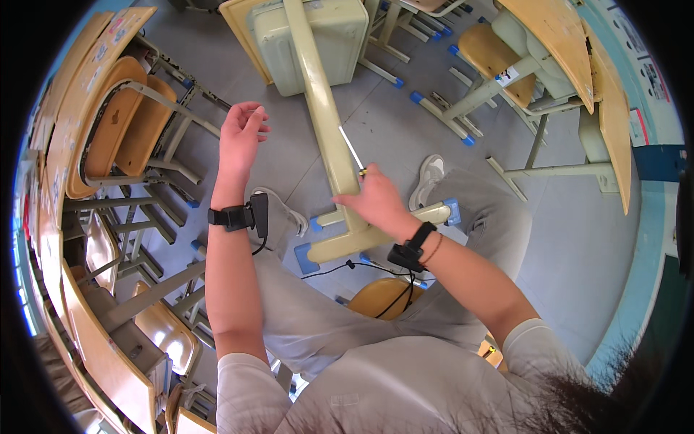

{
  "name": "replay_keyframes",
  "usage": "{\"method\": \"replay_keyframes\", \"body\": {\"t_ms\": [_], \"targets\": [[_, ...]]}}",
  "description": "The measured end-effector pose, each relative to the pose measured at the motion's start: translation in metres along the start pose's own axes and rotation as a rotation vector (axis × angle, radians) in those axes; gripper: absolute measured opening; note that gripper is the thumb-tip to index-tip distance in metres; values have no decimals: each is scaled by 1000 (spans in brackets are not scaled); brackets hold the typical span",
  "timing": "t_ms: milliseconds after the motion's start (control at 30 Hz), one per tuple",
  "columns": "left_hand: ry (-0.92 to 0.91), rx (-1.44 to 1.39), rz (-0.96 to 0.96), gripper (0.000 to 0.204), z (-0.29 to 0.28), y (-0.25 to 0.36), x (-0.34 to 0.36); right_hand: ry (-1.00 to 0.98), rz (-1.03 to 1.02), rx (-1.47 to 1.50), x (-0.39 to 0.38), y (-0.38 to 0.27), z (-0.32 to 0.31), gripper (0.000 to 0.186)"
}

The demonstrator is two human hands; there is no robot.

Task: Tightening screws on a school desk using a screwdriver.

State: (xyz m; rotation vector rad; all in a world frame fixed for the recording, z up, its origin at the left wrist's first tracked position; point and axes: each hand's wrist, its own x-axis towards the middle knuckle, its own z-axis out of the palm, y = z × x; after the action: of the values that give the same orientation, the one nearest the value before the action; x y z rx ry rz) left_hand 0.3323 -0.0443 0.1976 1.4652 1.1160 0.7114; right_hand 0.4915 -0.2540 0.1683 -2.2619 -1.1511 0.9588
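Observation:
My right hand [377, 201] is closed around a screwdriver [351, 150]. Its pale, thin shaft points up and left along the side of a cream metal desk leg [325, 119], and only a bit of the dark and yellow handle shows by my fingers. That same hand's thumb lies across the leg. Off to the left, my left hand [244, 130] is raised in the air with loosely curled fingers, slightly apart and with nothing visible in them. The desk lies tipped over, its foot bar [376, 235] with blue end caps between my legs and its grey-green drawer box [311, 43] beyond.
Wooden chairs [130, 119] and desks [87, 94] crowd the left side. More desks [557, 43] stand at the far right, with metal legs reaching over the grey tiled floor [557, 231]. A black cable [329, 270] runs below the foot bar. My shoes [431, 177] flank the desk leg.

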Motion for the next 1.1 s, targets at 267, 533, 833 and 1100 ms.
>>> {"method": "replay_keyframes", "body": {"t_ms": [267,533,833,1100], "targets": [[60,-56,55,26,-5,8,1,116,-119,-125,0,9,24,55],[56,-68,55,25,3,11,1,30,-177,-227,11,58,-34,51],[25,-32,68,26,17,13,3,7,-313,-276,12,122,-99,49],[31,-36,77,24,24,11,10,-30,-320,-402,8,175,-163,46]]}}
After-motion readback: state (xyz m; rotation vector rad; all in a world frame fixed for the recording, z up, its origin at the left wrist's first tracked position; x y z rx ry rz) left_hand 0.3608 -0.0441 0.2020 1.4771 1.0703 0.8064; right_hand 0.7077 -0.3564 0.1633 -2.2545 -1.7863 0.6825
